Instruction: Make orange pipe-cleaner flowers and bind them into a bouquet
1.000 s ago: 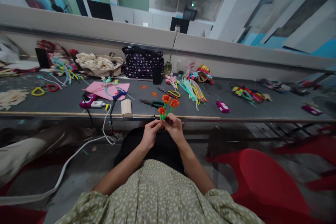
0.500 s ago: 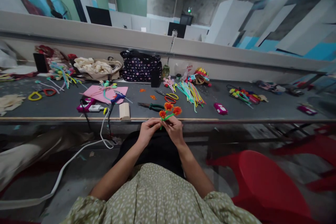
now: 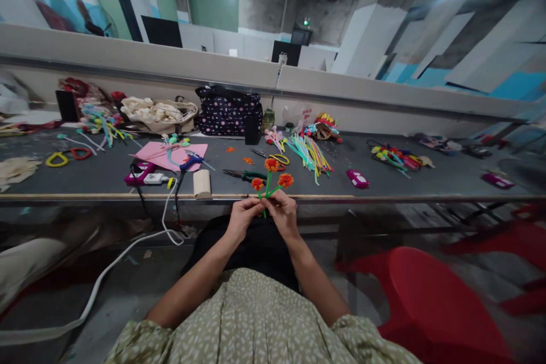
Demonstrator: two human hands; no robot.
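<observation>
Three orange flowers [image 3: 272, 165] on green stems stand upright in front of the table's near edge. My left hand [image 3: 244, 216] is closed, its fingertips pinching the stems from the left. On the right, my right hand [image 3: 282, 211] pinches the same green stems, its fingertips touching those of the left. A short end of green stem shows below the fingers. Just beyond the flowers lie dark-handled pliers [image 3: 245, 174] and scissors [image 3: 277, 159] with yellow and red handles.
The grey table [image 3: 298, 182] carries a bundle of pipe cleaners [image 3: 313, 156], a wooden block [image 3: 202, 183], a blue glue gun [image 3: 190, 160], pink paper [image 3: 153, 153] and a dark patterned bag [image 3: 230, 112]. A red stool [image 3: 439, 301] stands at the right. A white cable [image 3: 106, 270] runs at the left.
The flowers have spread apart, and the middle one stands higher on a longer visible stem. Both hands stay nearly in place, still pinching the stems. The view has tilted slightly.
</observation>
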